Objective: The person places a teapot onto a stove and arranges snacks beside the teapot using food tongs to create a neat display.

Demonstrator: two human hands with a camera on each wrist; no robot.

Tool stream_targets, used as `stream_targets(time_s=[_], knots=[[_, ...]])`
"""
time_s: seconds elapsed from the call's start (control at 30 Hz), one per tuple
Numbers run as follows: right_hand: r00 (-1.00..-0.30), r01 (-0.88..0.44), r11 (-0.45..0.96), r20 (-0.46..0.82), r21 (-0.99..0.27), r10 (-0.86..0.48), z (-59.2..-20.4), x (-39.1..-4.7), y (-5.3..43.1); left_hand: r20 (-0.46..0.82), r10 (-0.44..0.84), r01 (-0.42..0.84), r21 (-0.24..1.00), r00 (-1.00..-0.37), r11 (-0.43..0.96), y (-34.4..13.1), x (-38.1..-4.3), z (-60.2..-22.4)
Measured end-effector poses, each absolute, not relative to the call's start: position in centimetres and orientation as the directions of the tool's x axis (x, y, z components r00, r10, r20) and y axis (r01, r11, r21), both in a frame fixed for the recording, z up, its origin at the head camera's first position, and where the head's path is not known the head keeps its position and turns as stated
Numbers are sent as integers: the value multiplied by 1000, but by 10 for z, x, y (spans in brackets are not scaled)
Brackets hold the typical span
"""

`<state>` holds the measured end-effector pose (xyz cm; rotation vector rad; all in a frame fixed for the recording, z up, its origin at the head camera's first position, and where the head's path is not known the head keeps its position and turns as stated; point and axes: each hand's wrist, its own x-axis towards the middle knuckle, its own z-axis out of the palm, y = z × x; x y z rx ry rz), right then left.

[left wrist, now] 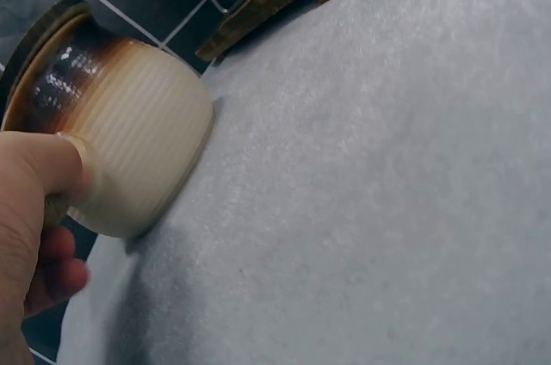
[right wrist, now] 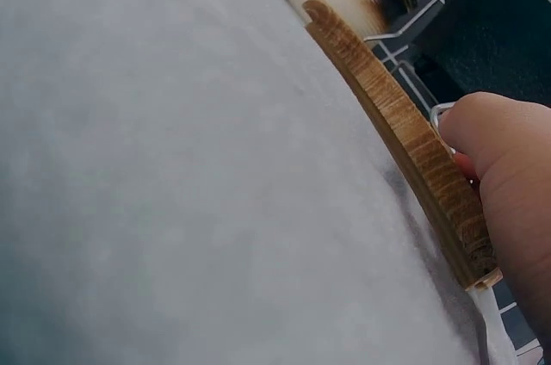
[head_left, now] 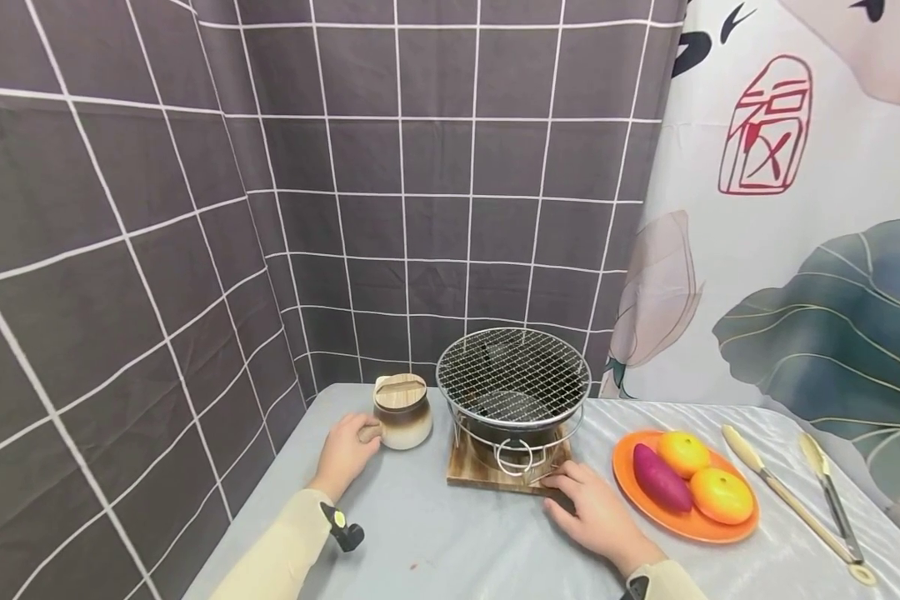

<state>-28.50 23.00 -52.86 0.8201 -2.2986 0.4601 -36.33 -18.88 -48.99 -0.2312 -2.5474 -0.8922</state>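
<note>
At the table's left, my left hand (head_left: 347, 452) grips the stubby side handle (head_left: 371, 432) of a lidded ceramic pot (head_left: 407, 427), brown above and cream below. The left wrist view shows the thumb side against the pot's ribbed wall (left wrist: 146, 128). My right hand (head_left: 596, 514) rests at the front right corner of a wooden board (head_left: 480, 473), fingertips by the wire stand (head_left: 516, 457). In the right wrist view a finger covers part of a wire loop (right wrist: 439, 113) above the board's edge (right wrist: 405, 133). A round grill with a mesh top (head_left: 513, 375) stands on the board.
Right of the board, an orange plate (head_left: 621, 467) holds a purple sweet potato (head_left: 660, 477) and two orange fruits (head_left: 722, 496). Beyond it lie tongs (head_left: 787, 500) with pale tips. Grey tiled cloth (head_left: 435, 158) hangs behind and at the left.
</note>
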Motion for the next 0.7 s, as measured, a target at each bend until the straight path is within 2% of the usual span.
stream_targets(time_s=[0.37, 0.7], knots=[[-548, -688, 721, 710, -83, -442, -528, -285, 228, 556, 45, 367, 484, -830, 795, -192, -363, -498], [-563, -678, 729, 707, -99, -428, -529, -284, 229, 553, 27, 371, 522, -833, 768, -186, -363, -497]])
